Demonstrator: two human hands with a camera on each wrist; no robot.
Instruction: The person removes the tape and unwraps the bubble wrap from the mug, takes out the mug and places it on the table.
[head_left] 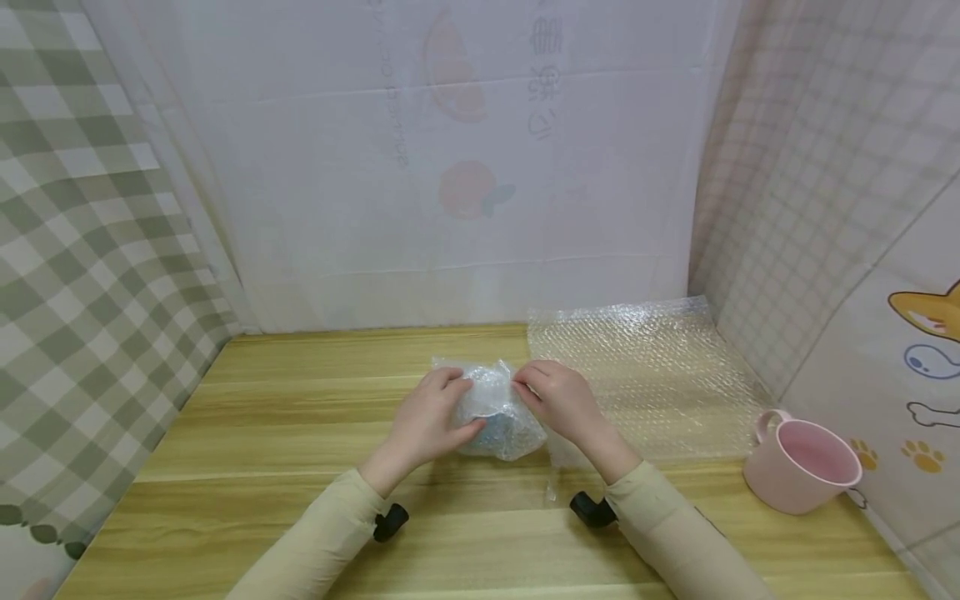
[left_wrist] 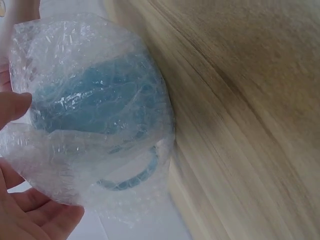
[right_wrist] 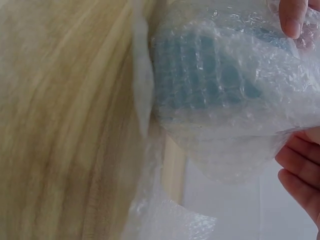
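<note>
A blue mug (left_wrist: 95,95) stands on the wooden table inside a layer of bubble wrap (head_left: 517,437); its curved handle (left_wrist: 132,180) shows through the plastic in the left wrist view. From the left side, my left hand (head_left: 426,421) holds the bundle, thumb low on the near side and fingers at the top. My right hand (head_left: 561,400) pinches the wrap at the bundle's upper right with thumb and forefinger. In the right wrist view, the other fingers (right_wrist: 300,165) of that hand spread beside the wrap.
A flat sheet of bubble wrap (head_left: 645,375) covers the table's back right. A pink mug (head_left: 795,471) stands at the right beside the patterned curtain (head_left: 900,333). White cloth (head_left: 337,208) hangs along the back edge, with green checked cloth (head_left: 97,250) at the left.
</note>
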